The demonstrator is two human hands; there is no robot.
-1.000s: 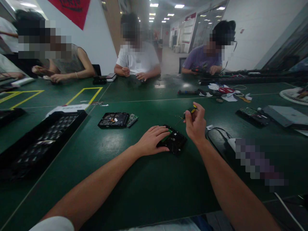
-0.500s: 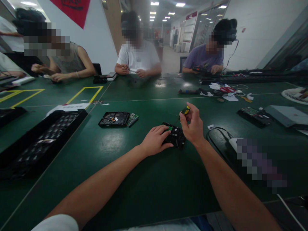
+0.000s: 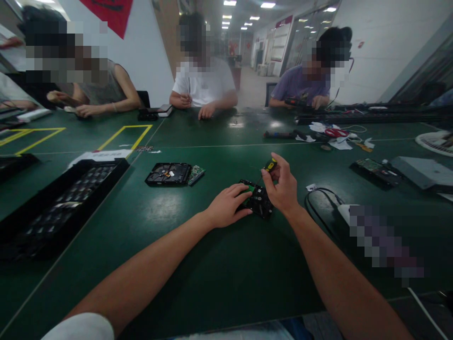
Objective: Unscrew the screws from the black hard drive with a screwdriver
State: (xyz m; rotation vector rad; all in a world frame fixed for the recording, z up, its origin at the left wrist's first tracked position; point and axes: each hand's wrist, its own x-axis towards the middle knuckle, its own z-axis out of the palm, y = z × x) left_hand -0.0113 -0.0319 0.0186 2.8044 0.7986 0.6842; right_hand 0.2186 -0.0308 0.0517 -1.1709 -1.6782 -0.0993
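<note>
Grip, from my remote seat: left hand (image 3: 226, 206) wide, fingers and thumb spread over the left side of the black drive (image 3: 262, 204), flat on the green table (image 3: 212, 283). Screwdriver (image 3: 271, 165) slants toward the drive's far side, handle pinched in the right hand (image 3: 285, 191). That hand has just come inward; I read it as lining up the tip. Contact unclear. Black cable (image 3: 325, 189) right of the drive.
</note>
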